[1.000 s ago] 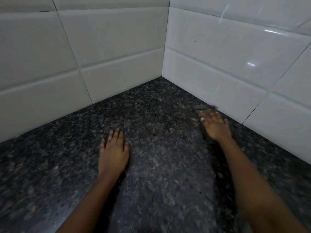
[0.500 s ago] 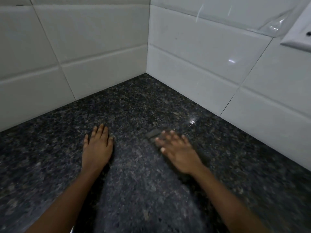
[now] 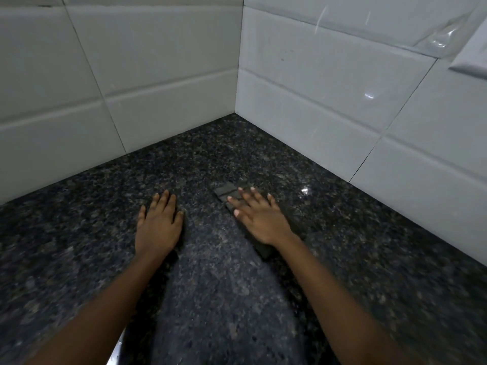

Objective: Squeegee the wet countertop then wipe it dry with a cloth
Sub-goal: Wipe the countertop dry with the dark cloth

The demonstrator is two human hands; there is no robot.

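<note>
Under the right hand (image 3: 259,219), near the desk's back corner, the fingers (image 3: 246,197) lie spread and flat, pressing a dark squeegee (image 3: 224,193) against the desk (image 3: 79,233). Its long axis runs from just past the fingertips back under the palm toward the wrist, slanting toward the right wall. The left hand (image 3: 158,227) rests flat just beside it, fingers together, holding nothing. The right hand looks set to drag it.
</note>
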